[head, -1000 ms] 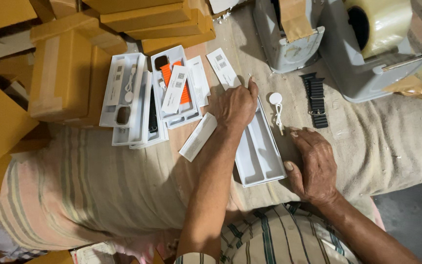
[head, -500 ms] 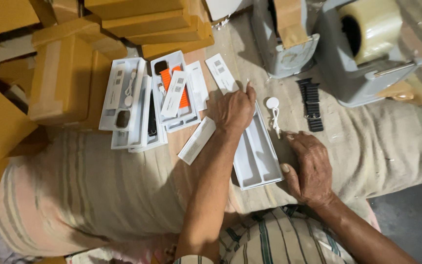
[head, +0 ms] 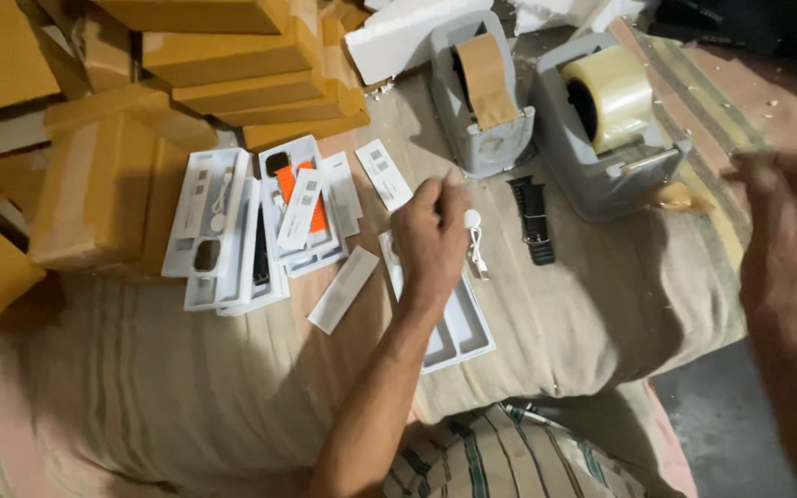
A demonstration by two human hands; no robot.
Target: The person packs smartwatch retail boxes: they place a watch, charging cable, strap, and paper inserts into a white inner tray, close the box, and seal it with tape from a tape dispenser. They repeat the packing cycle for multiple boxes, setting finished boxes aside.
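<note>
Far left, brown cardboard boxes (head: 94, 184) are stacked. Right of them lie opened white trays (head: 223, 231), one holding an orange strap (head: 299, 189). In the middle, the left hand (head: 431, 242) rests on a long white tray (head: 458, 323), its fingers (head: 435, 195) curled narrow at the tray's far end; whether they pinch anything I cannot tell. A white charging cable (head: 475, 242) lies just right of those fingers, then a black strap (head: 532, 221). Beyond stand two grey tape dispensers (head: 546, 120). Far right, the right hand (head: 791, 231) is raised and blurred, fingers loosely spread, holding nothing.
</note>
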